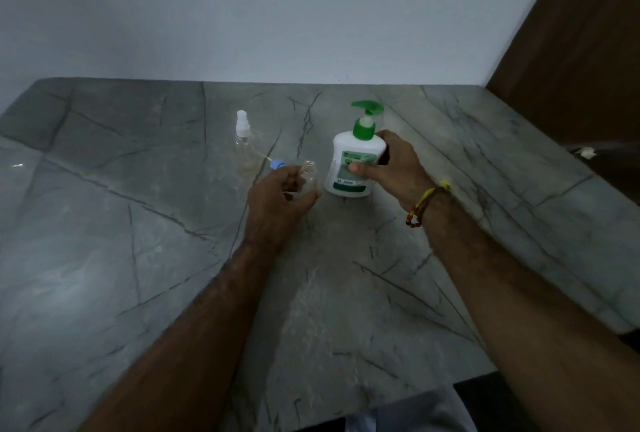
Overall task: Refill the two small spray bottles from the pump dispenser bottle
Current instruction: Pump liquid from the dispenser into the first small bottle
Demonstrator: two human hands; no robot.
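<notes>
The white pump dispenser bottle [356,163] with its green pump head [366,116] stands on the grey marble-patterned countertop [138,223] and serves as the landmark. The right hand [394,171] grips its body from the right side, thumb across the front label and fingers curled round the back. It looks like squeezable plastic, fairly heavy if full and smooth enough to slip, so a hold low on the broad body seems steadier than one by the narrow neck; the pump head probably needs a straight downward press.

Just left of the dispenser, the left hand [277,203] has its fingers curled round an open clear spray bottle [309,178], whose bare threaded neck points up. It looks thin-walled, very light and easy to tip, so it is best held round the middle with the mouth brought under the spout. Its blue spray cap [277,164] with dip tube lies on the countertop further left of the dispenser, just beyond the left hand's knuckles.

The second clear spray bottle [243,140], with its white spray top on, stands well to the left of the dispenser and a little farther back, untouched. Both small bottles look nearly empty, so filling seems about to begin.
</notes>
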